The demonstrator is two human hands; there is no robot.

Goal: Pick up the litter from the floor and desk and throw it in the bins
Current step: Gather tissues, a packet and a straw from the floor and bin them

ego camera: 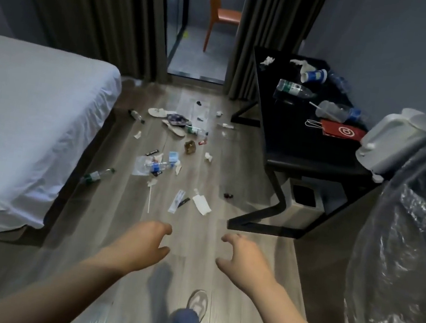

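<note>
Reference: black rectangular desk.
Floor litter, left of the desk: clear plastic bottle with blue label, clear green-labelled bottle, folded white paper sheet, thin white stick. All likely light. The bottles look smooth and crushable, best taken round the body; the paper is limp; the stick is best pinched at one end.
On the desk: blue-and-white paper cup, red paper bag. Both soft; take by rim and handles.
Under the desk: pale square bin.
Hands: left hand and right hand, short of the desk, fingers loosely curled and apart, holding nothing.
</note>
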